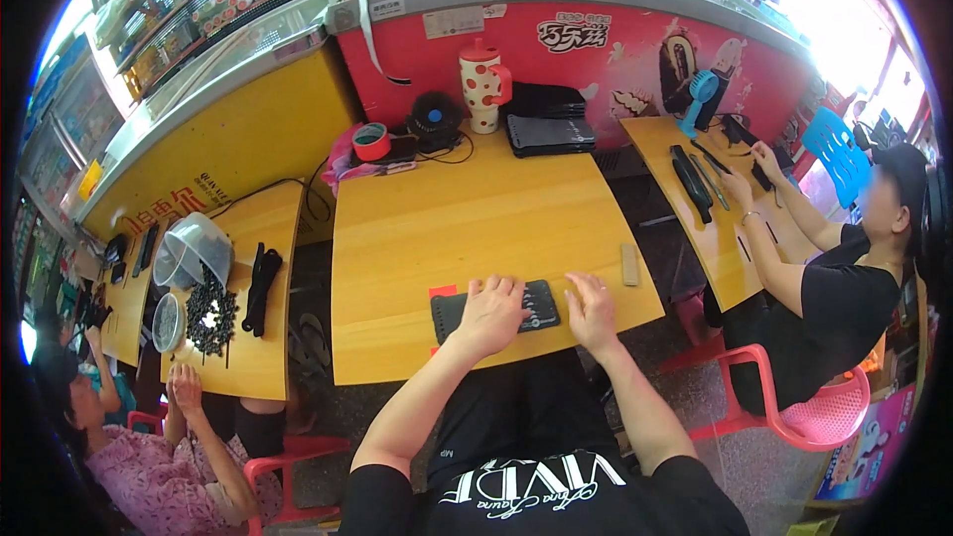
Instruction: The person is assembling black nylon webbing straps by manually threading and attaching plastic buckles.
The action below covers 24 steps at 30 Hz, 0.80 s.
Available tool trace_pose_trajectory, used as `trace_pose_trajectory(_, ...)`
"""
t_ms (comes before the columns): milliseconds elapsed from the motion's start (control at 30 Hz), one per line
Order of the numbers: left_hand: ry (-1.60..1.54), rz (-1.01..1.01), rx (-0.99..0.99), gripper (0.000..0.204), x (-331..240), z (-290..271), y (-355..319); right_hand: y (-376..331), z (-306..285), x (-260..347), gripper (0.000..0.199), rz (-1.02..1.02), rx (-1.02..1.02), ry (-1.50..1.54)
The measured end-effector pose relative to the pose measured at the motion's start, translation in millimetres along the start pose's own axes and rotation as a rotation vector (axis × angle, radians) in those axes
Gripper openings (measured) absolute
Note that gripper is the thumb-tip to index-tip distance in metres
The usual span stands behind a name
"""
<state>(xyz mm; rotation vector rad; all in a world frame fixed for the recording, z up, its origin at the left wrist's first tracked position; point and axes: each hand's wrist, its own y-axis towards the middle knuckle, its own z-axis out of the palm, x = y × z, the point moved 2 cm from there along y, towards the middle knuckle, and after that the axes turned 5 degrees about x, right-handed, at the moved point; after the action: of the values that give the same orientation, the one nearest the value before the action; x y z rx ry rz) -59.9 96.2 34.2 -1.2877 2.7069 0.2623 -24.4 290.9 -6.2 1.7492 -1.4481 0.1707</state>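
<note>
— Black and flat, that pouch (496, 309) lies at the near edge of your yellow counter (476, 218), right in front of your body, so both arms reach it without stretching.

— And my hands?

— Your left hand (490, 314) lies across the pouch's middle, fingers spread and loose, palm down; it looks like it is pinning the pouch so it cannot slide. Your right hand (594, 310) rests open just beside the pouch's right end, fingertips on the wood, gripping nothing.

— What else is close?

— A small grey block (629, 264) sits near your right hand, within easy reach. An orange tag (443, 291) peeks out at the pouch's left corner.

— Farther out?

— At the back edge, well apart from you, a stack of dark pouches (549, 124), a red spotted cup (482, 84), a small black fan (435, 119) and a roll of red tape (371, 141) are kept out of the working area. On the neighbouring counters, one person on your right (844, 268) handles long black pieces, and another on your left (149, 457) sits by a heap of small dark parts (210, 316) and clear bowls (194, 250).
</note>
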Motion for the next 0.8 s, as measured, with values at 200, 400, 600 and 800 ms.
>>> trace_pose_trajectory(200,-0.102,-0.082,0.142,0.05,-1,-2,27,-5,-14,13,0.031,0.01,0.02,0.029)
trace_pose_trajectory(400,-0.248,-0.162,0.205,0.047,10,3,45,-5,-14,10,0.033,0.018,0.049,-0.038)
trace_pose_trajectory(600,-0.307,-0.184,0.281,0.045,19,10,53,-4,-13,9,0.035,0.078,0.059,0.053)
trace_pose_trajectory(800,-0.357,-0.087,0.18,0.033,9,8,44,2,-10,14,0.041,0.103,0.119,-0.017)
